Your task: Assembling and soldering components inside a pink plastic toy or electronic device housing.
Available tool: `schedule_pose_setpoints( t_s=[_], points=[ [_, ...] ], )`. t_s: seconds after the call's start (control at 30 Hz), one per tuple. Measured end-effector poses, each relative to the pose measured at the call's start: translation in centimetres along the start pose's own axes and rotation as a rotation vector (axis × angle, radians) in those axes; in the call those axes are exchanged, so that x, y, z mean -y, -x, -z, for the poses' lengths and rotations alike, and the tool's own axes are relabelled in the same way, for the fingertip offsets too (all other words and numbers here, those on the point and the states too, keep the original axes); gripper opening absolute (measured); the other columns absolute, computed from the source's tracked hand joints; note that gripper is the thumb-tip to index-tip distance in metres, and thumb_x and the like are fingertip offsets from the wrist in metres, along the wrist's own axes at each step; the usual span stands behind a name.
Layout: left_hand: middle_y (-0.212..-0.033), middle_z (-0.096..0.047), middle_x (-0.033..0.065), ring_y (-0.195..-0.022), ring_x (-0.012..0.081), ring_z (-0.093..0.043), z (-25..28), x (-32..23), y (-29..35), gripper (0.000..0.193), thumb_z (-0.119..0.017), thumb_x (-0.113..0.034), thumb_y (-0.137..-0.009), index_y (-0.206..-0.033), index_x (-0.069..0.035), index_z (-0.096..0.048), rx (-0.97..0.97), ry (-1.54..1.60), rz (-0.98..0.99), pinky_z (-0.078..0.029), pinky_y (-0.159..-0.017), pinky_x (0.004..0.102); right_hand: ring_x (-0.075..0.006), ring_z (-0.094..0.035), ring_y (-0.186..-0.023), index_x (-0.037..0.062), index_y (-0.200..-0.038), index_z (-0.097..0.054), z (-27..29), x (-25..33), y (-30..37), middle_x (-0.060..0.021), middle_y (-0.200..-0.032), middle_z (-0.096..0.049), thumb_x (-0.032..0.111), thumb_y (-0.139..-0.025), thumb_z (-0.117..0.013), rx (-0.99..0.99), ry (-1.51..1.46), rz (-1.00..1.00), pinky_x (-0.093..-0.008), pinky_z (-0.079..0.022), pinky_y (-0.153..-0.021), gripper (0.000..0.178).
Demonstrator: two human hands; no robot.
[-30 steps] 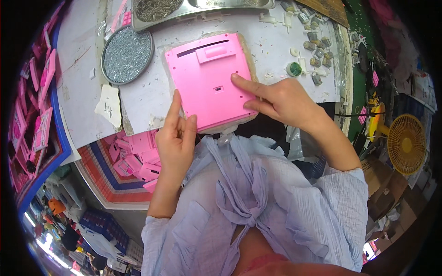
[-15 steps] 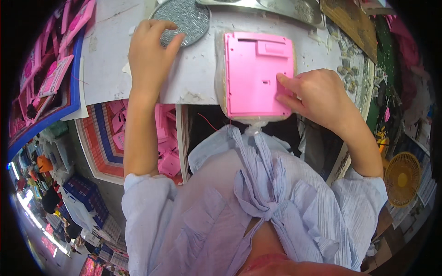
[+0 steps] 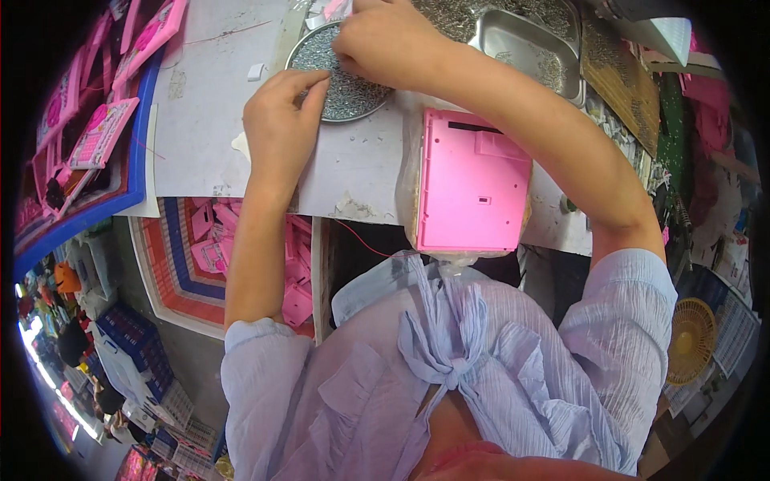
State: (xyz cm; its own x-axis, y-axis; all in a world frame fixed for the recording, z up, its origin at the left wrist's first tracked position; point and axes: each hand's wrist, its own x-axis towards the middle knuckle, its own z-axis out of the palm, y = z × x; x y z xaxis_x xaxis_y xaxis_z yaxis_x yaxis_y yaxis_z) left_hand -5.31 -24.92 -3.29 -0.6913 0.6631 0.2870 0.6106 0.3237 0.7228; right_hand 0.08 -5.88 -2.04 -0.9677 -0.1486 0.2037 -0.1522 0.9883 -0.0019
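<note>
Two hands meet at the round dish (image 3: 340, 120) of small silvery metal pieces (image 3: 341, 96), far out on the white tabletop (image 3: 357, 168). Watching through the head camera, I see the near table edge running below both wrists, with the pink panel (image 3: 473, 200) on its wrapped pad (image 3: 526, 220) jutting over it. Between the left forearm and the panel lies a stretch of tabletop; on the right the room is tighter — the right forearm passes above the panel's far right corner, and the metal tray (image 3: 507, 50) sits just beyond it. The dish lies between the hands: the left hand (image 3: 277, 120) at its left side, thumb and forefinger drawn narrow, the right hand (image 3: 393, 40) over its far right part, fingers bent down at the pieces — I cannot tell whether either one grips anything. The panel lies nearer the body, right of the dish, apart from both hands
</note>
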Motion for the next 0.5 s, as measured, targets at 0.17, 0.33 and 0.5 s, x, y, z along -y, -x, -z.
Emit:
schedule_pose_setpoints(
  t_s=[0.17,0.33,0.5],
  points=[
    [-0.077,-0.065,0.0091,-0.062,0.0189,-0.057,-1.6,-3.4,2.4,0.014,-0.075,-0.011,-0.089,-0.089,0.001,-0.071,0.175,0.342,0.13,-0.046,-0.059,0.0297,-0.0301,-0.069,-0.086,0.0038,-0.082,-0.074,1.0,-1.1,-0.3,-0.014,-0.082,-0.074,0.018,-0.087,-0.062,-0.077,-0.087,-0.09,-0.0453,-0.052,-0.078,0.018],
    [-0.076,-0.062,0.0123,-0.066,0.0283,-0.059,-2.7,-6.8,2.7,0.02,-0.069,-0.017,-0.094,-0.085,0.0,-0.067,0.349,0.193,-0.091,-0.048,-0.062,0.0381,-0.0309,-0.069,-0.08,0.0012,-0.086,-0.073,8.9,-2.0,7.2,-0.0132,-0.079,-0.072,0.018,-0.09,-0.063,-0.092,-0.884,-0.539,-0.0452,-0.054,-0.073,0.02],
    [-0.08,-0.065,0.0156,-0.075,0.0363,-0.064,-3.7,-7.5,2.2,0.022,-0.065,-0.021,-0.094,-0.083,-0.001,-0.065,0.448,0.026,-0.223,-0.05,-0.066,0.0458,-0.0132,-0.069,-0.073,-0.0006,-0.089,-0.076,8.3,-3.7,17.4,-0.0065,-0.079,-0.073,0.013,-0.089,-0.074,-0.145,-0.883,-0.671,-0.0298,-0.053,-0.066,0.014]
  ],
)
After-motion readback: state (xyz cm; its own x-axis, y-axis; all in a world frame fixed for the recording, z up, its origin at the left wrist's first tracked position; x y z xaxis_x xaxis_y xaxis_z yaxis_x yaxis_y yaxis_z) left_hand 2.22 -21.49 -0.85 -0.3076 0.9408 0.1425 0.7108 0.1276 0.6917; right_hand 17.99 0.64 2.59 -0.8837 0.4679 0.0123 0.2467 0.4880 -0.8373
